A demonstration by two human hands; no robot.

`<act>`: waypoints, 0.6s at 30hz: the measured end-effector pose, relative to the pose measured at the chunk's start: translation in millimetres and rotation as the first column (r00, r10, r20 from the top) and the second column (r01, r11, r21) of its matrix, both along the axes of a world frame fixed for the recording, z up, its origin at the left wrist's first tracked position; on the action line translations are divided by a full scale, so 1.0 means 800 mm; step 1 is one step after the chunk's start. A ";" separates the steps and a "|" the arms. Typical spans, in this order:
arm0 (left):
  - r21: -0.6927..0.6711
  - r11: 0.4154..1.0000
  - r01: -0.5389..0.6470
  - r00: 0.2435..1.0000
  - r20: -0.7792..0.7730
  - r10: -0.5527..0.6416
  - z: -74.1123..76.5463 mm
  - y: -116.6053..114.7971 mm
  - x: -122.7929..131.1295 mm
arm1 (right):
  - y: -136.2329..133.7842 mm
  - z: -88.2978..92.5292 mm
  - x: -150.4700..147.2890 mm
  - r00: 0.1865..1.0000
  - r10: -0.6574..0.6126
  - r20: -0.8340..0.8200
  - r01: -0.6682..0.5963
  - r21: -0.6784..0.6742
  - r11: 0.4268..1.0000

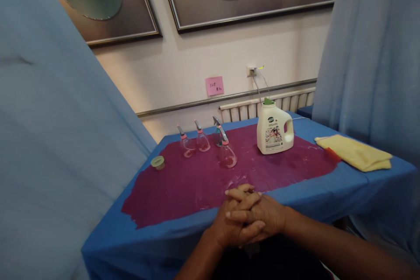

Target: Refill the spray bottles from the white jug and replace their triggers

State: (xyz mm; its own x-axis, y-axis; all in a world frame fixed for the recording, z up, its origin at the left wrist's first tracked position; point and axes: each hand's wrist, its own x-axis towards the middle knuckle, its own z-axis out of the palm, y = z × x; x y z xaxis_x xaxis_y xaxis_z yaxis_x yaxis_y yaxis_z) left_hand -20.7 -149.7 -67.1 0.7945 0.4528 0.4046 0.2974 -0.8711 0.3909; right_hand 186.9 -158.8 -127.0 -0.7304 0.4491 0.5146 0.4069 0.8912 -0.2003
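Observation:
My left hand point(229, 225) and my right hand point(267, 214) are clasped at the table's front edge, their fingers interlaced. No object shows in either one. Closest to them stands a clear spray bottle point(228, 157) with a grey and pink trigger head. Behind it are two more clear spray bottles, one at the left point(187, 145) and one in the middle point(203, 141), plus a teal-tinted spray bottle point(218, 133). A cream jug point(274, 133) with a handle and an uncapped green spout is upright at the right. A pale green cap point(158, 162) lies at the left.
A dark red plastic sheet point(177, 188) covers much of the blue-draped table point(311, 192). On the right lies a folded yellow cloth point(356, 152). Blue curtains hang at the left point(49, 118) and right point(370, 61). A socket point(251, 71) with cables is on the back wall.

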 end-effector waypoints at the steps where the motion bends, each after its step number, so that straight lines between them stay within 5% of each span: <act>1: 0.003 1.000 -0.002 1.000 -0.008 0.002 0.001 0.000 0.000 | 0.000 0.000 0.000 1.000 -0.006 0.011 0.006 -0.010 1.000; 18: -0.048 0.999 0.020 0.999 0.033 -0.019 0.001 -0.002 -0.002 | 0.006 -0.006 -0.001 1.000 -0.008 0.029 0.007 0.011 1.000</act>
State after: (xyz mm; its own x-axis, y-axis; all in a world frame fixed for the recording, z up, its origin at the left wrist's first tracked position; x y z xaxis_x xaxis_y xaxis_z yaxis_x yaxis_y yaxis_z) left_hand -22.2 -151.1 -66.0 0.7903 0.4569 0.4083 0.2672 -0.8566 0.4414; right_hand 186.5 -154.3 -131.4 -0.7416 0.4493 0.4982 0.4191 0.8901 -0.1789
